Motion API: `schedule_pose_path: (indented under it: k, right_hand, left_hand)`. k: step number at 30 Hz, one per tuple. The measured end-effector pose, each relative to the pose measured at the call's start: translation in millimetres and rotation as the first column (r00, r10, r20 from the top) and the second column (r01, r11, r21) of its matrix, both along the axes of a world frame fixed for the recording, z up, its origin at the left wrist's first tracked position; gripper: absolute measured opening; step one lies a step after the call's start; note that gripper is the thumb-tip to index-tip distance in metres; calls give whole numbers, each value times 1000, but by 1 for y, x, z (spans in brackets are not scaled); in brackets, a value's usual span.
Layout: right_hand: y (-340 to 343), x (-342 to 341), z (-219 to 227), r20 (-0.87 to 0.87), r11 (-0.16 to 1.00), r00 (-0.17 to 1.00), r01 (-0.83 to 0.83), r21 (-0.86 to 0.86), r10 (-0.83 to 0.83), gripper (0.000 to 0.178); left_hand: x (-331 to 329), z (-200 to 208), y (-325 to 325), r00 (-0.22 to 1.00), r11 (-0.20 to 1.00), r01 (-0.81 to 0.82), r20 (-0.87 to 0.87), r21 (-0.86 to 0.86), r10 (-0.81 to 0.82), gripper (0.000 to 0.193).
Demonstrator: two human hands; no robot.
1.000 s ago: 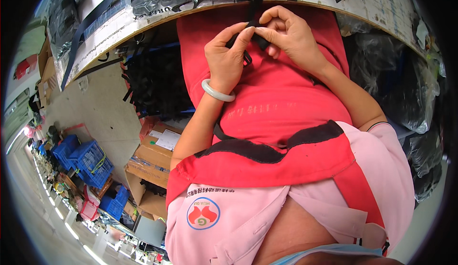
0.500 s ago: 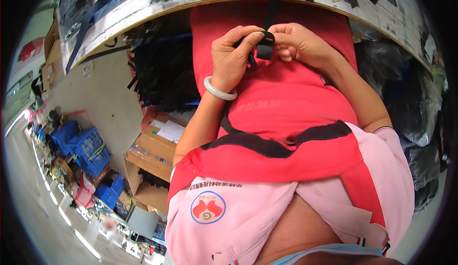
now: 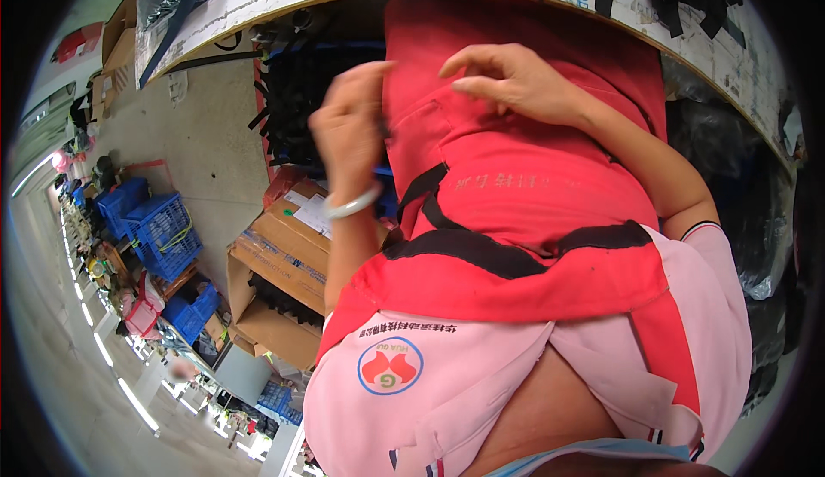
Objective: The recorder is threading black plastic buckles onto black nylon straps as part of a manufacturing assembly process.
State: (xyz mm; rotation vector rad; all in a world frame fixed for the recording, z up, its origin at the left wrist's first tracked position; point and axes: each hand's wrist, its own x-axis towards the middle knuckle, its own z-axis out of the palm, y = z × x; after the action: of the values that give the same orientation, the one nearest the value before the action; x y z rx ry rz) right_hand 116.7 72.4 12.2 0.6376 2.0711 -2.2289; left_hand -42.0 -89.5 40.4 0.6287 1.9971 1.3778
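1 black strap (image 3: 423,188) lies across the red apron (image 3: 533,146), visibly touching neither hand. Right hand (image 3: 517,83): thumb and fingers apart, nothing seen between. Left hand (image 3: 348,126): blurred before black webbing (image 3: 292,103); finger state cannot be told. Judged risk: strap snagged by a careless left-hand sweep.

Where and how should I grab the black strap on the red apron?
Probably pinch the black strap at its top end in the picture, over the red apron, with finger and thumb. Come from the right: the strap looks thin and flat, and that end slants up toward the open right hand. I can't tell whether that end is loose.
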Motion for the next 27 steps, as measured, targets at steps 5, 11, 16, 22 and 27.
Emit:
schedule_pose_path:
  k: [5,11,16,22,27]
  right_hand:
    - [8,1,-5,-28,978,990,130,-166,-136,23]
    - [28,33,-13,129,911,945,324,-255,-300,20]
    - [24,34,-17,25,944,960,280,-175,-280,22]
    - [98,83,0,-253,294,950,299,908,-185,25]
    - [127,118,-20,-78,121,970,108,987,-230,42]
  left_hand:
    - [40,-44,47,913,951,58,369,304,-173,28]
    - [15,-64,46,485,970,34,845,240,-226,39]
    - [43,-57,60,635,952,243,711,188,-302,22]
    - [40,-52,68,698,926,268,608,267,-378,20]
    - [36,-55,73,685,955,200,666,218,-295,32]
